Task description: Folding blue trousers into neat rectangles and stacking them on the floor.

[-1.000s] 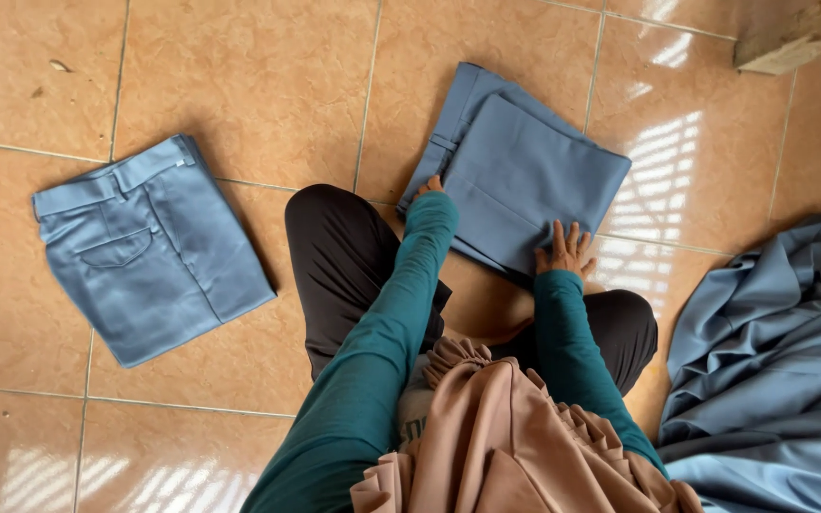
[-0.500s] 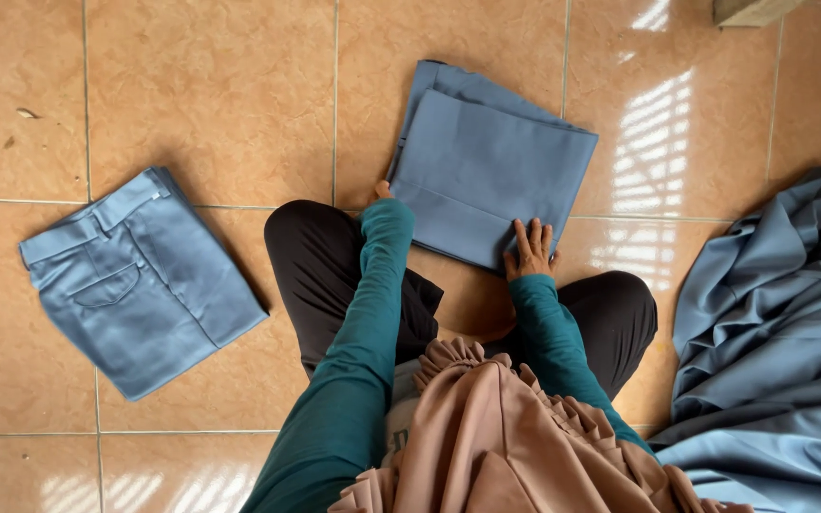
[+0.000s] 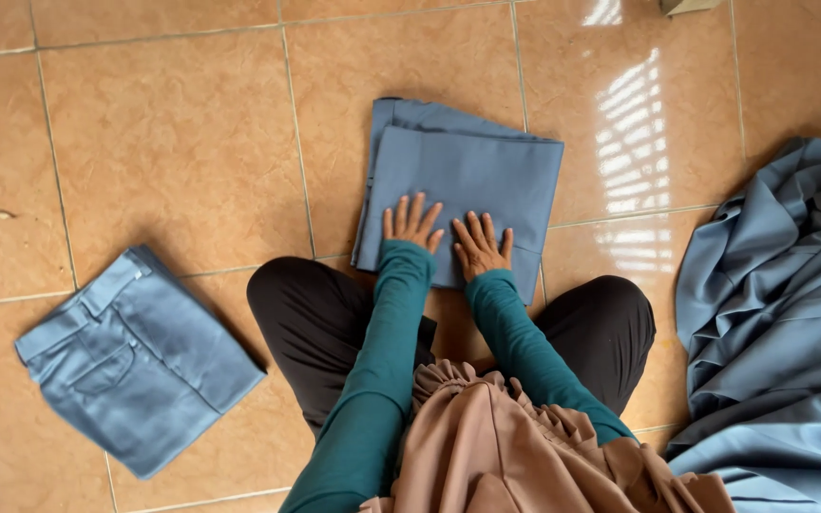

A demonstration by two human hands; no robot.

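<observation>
Both hands lie flat, fingers spread and palms down, on the near edge of a folded blue-grey garment (image 3: pixel 463 185). The left hand (image 3: pixel 410 223) and the right hand (image 3: pixel 482 245) sit just beside each other; neither pinches nor lifts any cloth. They press down, and that spread, open-palmed pressure looks meant to flatten the fold and hold its layers in line, since the load is shared across the width of the edge rather than put on 1 spot.

Under the palms the garment forms a neat rectangle on the tan tiled floor (image 3: pixel 173 142), with a second layer peeking out along its far and left sides, so at least 2 layers are stacked. It lies straight ahead of the person's crossed, dark-clad knees (image 3: pixel 311 309), close enough to reach with teal sleeves (image 3: pixel 387 351) only partly extended.

Well to the left of the hands lies a folded pair of blue trousers (image 3: pixel 135 356), waistband and pocket upward, apart from everything else. To the right of the hands, a loose heap of blue-grey fabric (image 3: pixel 776 313) sits crumpled and unfolded.
</observation>
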